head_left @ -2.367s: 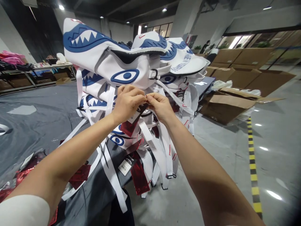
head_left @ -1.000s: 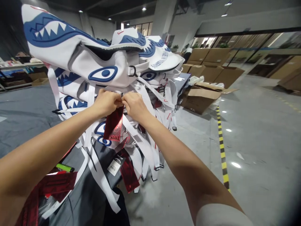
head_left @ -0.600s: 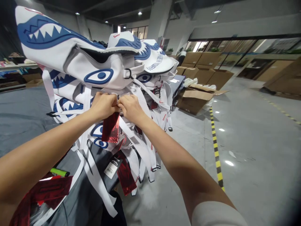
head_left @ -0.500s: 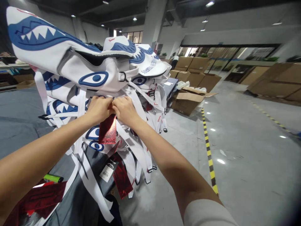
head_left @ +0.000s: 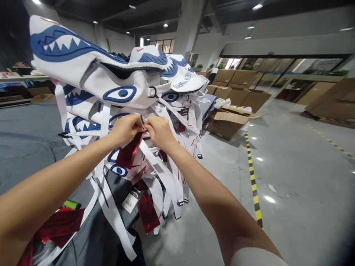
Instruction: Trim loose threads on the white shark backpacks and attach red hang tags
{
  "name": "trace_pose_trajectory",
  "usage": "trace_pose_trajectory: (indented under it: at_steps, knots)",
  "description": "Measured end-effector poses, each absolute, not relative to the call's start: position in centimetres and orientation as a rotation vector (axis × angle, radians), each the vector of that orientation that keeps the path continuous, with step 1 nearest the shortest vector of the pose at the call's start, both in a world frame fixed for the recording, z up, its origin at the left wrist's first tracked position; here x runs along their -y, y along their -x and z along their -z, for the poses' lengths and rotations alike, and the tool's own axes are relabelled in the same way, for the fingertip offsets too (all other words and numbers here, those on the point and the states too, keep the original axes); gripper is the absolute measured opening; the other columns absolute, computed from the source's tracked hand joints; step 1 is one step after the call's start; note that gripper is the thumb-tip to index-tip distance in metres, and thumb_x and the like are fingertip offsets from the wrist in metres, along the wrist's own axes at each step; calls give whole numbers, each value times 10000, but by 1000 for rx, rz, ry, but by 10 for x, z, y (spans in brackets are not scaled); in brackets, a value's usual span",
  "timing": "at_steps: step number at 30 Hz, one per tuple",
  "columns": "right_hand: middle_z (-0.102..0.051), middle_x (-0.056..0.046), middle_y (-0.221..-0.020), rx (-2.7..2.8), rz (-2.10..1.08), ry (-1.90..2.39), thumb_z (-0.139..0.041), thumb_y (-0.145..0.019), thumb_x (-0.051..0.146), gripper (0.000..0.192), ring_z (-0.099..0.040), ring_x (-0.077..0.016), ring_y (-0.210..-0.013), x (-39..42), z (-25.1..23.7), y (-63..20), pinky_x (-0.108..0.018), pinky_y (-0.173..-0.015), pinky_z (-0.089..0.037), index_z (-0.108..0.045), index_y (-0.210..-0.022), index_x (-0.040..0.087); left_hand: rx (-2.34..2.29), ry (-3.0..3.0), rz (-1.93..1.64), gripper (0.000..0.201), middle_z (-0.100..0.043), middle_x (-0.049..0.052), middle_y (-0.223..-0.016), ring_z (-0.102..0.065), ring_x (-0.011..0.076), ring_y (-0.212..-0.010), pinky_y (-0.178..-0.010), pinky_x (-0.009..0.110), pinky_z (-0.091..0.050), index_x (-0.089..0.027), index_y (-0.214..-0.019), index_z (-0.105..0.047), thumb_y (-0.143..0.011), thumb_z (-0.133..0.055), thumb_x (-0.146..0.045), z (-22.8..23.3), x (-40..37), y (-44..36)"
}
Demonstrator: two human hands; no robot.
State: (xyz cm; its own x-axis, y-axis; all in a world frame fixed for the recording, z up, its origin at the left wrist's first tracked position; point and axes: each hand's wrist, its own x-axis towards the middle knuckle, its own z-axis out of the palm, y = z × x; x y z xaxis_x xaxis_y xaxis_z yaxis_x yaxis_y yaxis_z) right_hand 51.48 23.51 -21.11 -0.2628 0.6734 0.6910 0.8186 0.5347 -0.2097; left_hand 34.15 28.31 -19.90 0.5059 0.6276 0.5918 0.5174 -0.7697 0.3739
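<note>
A stack of white backpacks point(head_left: 91, 77) printed with blue shark mouths and eyes stands in front of me on a grey-covered table point(head_left: 24, 147). White straps point(head_left: 163, 173) hang down from the stack. My left hand point(head_left: 126, 128) and my right hand point(head_left: 158, 131) meet at a small dark ring point(head_left: 142, 119) on one backpack, fingers pinched. A shiny red hang tag point(head_left: 129, 151) dangles just below my left hand's fingers. Which hand grips the ring itself is hidden by the fingers.
More red tags point(head_left: 58, 225) and a green marker point(head_left: 72, 204) lie on the table at lower left. Open cardboard boxes point(head_left: 227, 122) sit on the floor to the right, with stacked cartons point(head_left: 238, 92) behind. A yellow-black stripe point(head_left: 253, 184) runs along the glossy floor.
My hands stay pinched together at the same spot on the backpack. The red tag has swung slightly under my left hand. The camera has shifted a little.
</note>
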Motion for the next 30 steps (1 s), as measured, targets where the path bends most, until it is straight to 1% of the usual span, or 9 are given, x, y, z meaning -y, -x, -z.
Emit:
trace_pose_trajectory:
  at_steps: [2,6,10,12,16,19,21,25,30]
  knots:
    - [-680,-77,-912,1982,211,1171,-454,-904,153,125,-587,-230,-888,-236,212,-516,-368,-877,-358,-517,-816,215,-1080,-2609,-1103,107,-691,9,-754,-591,181,-699,-645,299,-369,-217,-753,-657,-741,-732,-292,196,-281,-344]
    - [-673,-67,-877,1947,171,1111,-449,-895,182,127,-588,-226,-846,-237,212,-519,-365,-848,-375,-509,-789,219,-958,-2683,-1049,34,-734,15,-851,-621,223,-876,-838,363,-396,-236,-811,-713,-793,-691,-217,193,-278,-346]
    - [-669,-57,-856,1926,169,1115,-448,-883,186,128,-589,-226,-841,-236,213,-518,-382,-872,-377,-520,-783,220,-1086,-2635,-1189,101,-724,13,-791,-615,256,-918,-929,429,-370,-221,-700,-675,-737,-768,-211,194,-277,-349]
    - [-669,-58,-854,1905,167,1118,-453,-880,191,122,-592,-227,-846,-236,214,-519,-386,-876,-377,-530,-789,218,-1082,-2601,-1209,127,-719,12,-782,-614,256,-921,-914,415,-383,-217,-698,-667,-712,-792,-199,195,-277,-351]
    - [-672,-57,-850,1882,148,1094,-465,-876,212,114,-596,-226,-832,-237,216,-520,-382,-849,-388,-539,-790,217,-935,-2612,-1084,83,-740,18,-869,-629,228,-929,-886,370,-407,-223,-776,-720,-799,-685,-151,195,-275,-353]
    - [-672,-43,-821,1854,142,1090,-474,-856,207,110,-596,-218,-809,-237,216,-520,-376,-834,-394,-533,-764,218,-1109,-2637,-1119,41,-725,23,-833,-627,227,-896,-888,371,-403,-198,-753,-702,-780,-733,-202,193,-272,-355]
    - [-668,-38,-804,1837,150,1080,-479,-848,209,107,-593,-214,-787,-238,216,-521,-371,-817,-398,-536,-758,216,-1156,-2633,-1111,65,-717,21,-831,-623,218,-881,-851,345,-411,-190,-789,-705,-770,-751,-231,192,-272,-355]
    - [-663,-37,-787,1828,153,1033,-496,-830,215,97,-591,-209,-754,-241,215,-522,-357,-771,-407,-567,-764,209,-1019,-2622,-965,112,-722,12,-833,-621,168,-794,-721,279,-407,-199,-889,-744,-849,-640,-200,190,-272,-353]
    - [-648,-28,-759,1801,88,1014,-504,-828,222,110,-588,-198,-736,-241,216,-521,-341,-738,-418,-585,-757,203,-1158,-2575,-1094,74,-730,1,-807,-615,160,-748,-677,267,-395,-190,-814,-728,-770,-729,-249,189,-270,-352]
